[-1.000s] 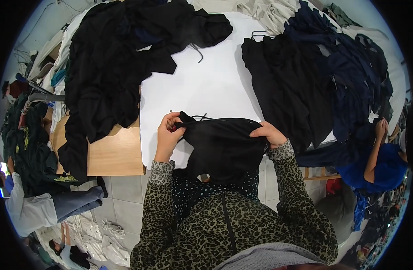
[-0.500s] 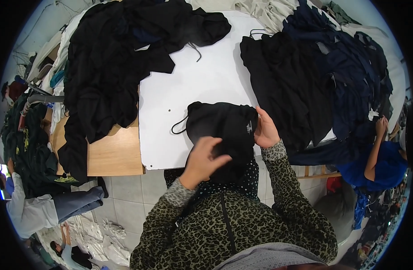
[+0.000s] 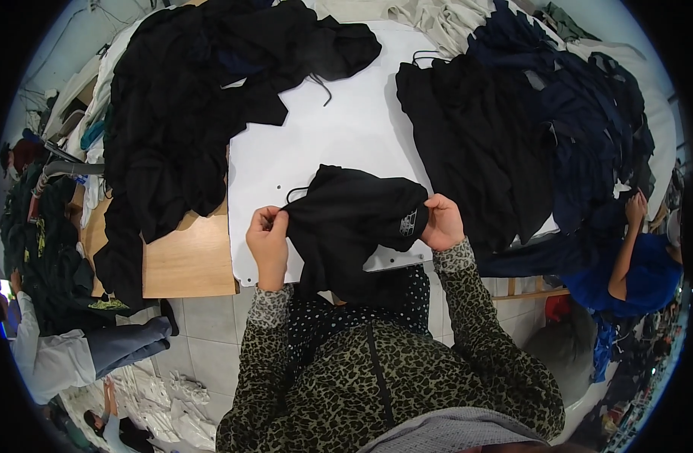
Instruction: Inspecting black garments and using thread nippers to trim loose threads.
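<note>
A black garment (image 3: 346,219) with a drawcord loop and a pale printed mark near its right edge is stretched between my hands at the near edge of the white board (image 3: 324,140). My left hand (image 3: 269,238) pinches its left edge beside the cord. On the right, my right hand (image 3: 443,222) grips the other edge next to the print, thumb on top. The lower part of the cloth hangs over the table edge toward my lap. Its exact kind cannot be made out from this bunched shape.
Black garments (image 3: 169,143) are heaped at the left, over a wooden tabletop (image 3: 192,260). At right lie a black garment stack (image 3: 475,143) and a navy pile (image 3: 595,143). A person in blue (image 3: 641,264) works at the far right, another person (image 3: 60,355) at left.
My left hand has moved left and taken hold of the garment's left edge. The cloth is now spread wider, and its printed mark shows more fully.
</note>
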`<state>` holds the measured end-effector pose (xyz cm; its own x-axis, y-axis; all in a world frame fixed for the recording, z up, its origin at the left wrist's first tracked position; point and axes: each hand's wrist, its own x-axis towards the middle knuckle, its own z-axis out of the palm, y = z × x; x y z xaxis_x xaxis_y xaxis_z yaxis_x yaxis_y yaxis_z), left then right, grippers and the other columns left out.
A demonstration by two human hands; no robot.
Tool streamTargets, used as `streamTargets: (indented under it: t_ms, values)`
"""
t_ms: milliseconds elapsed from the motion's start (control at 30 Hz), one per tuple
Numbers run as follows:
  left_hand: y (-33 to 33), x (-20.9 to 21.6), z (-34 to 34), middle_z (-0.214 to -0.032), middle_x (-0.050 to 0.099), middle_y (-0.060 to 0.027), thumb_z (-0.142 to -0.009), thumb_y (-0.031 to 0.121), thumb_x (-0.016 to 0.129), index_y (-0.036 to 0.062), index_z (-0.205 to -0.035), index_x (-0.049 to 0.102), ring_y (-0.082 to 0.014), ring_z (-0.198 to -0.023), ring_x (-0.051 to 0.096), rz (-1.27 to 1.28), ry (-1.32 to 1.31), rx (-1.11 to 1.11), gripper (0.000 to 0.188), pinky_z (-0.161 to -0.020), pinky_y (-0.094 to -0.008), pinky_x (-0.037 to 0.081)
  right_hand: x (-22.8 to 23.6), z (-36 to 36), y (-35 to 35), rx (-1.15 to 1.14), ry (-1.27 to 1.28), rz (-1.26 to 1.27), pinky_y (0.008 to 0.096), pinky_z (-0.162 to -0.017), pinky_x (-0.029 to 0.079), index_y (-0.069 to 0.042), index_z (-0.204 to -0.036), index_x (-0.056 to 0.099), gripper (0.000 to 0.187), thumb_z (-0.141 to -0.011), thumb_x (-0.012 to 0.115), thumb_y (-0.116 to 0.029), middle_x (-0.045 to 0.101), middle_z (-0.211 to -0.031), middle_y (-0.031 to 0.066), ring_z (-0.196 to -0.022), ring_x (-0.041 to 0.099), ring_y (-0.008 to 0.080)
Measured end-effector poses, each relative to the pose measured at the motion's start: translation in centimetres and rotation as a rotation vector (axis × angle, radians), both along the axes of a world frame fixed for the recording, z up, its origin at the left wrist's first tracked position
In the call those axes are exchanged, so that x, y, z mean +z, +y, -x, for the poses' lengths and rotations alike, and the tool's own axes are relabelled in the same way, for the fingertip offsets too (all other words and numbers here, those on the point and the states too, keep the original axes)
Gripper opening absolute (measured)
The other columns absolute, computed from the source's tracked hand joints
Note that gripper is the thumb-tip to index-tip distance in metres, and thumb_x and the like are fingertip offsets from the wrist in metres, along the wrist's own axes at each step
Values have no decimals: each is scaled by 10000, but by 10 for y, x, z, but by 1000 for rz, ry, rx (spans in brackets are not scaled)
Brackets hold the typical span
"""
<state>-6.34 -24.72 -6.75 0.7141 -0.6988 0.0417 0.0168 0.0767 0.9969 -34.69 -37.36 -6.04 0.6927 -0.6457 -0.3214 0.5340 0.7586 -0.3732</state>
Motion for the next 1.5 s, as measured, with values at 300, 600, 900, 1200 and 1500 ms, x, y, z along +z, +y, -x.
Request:
streamTargets:
  t_ms: [300,600,900,1200,1500]
  values:
    - [-9,2,-12,-733,546,29,-849,48,625,-6,-872,595,-34,-655,460,-6,10,-6,66,-595,-175,382,-4,1,-8,-28,-5,-45,432,-948,439,77,-1090,547,371,-856,384,-159,627,-1108,163,-1037,598,291]
    - [16,19,29,-979,556,-113,-732,288,763,20,-1042,589,-225,-822,578,-334,-487,-515,445,-688,-321,484,-43,20,-20,-240,-9,-81,351,-887,496,28,-949,569,192,-901,431,-98,648,-974,118,-939,626,228]
    - [35,9,-14,-915,615,-79,-844,33,520,-49,-1081,577,-121,-740,582,17,400,-78,257,-668,-238,483,-19,13,-17,-232,133,-92,389,-902,483,41,-1026,567,258,-893,436,-137,640,-1049,124,-966,621,249]
    - [18,27,39,-979,599,-36,-791,82,696,61,-1042,635,-98,-711,544,25,-524,-334,259,-597,-199,450,-28,-21,-8,-135,-129,-107,423,-954,466,79,-1122,534,313,-928,387,-119,610,-1131,190,-1036,602,290]
    - [-5,2,96,-838,614,-86,-780,49,681,-11,-984,612,-138,-647,595,88,-766,-602,223,-586,-238,463,-37,-20,-9,-202,-272,-54,410,-950,471,65,-1101,556,287,-938,405,-117,613,-1120,196,-1018,612,276]
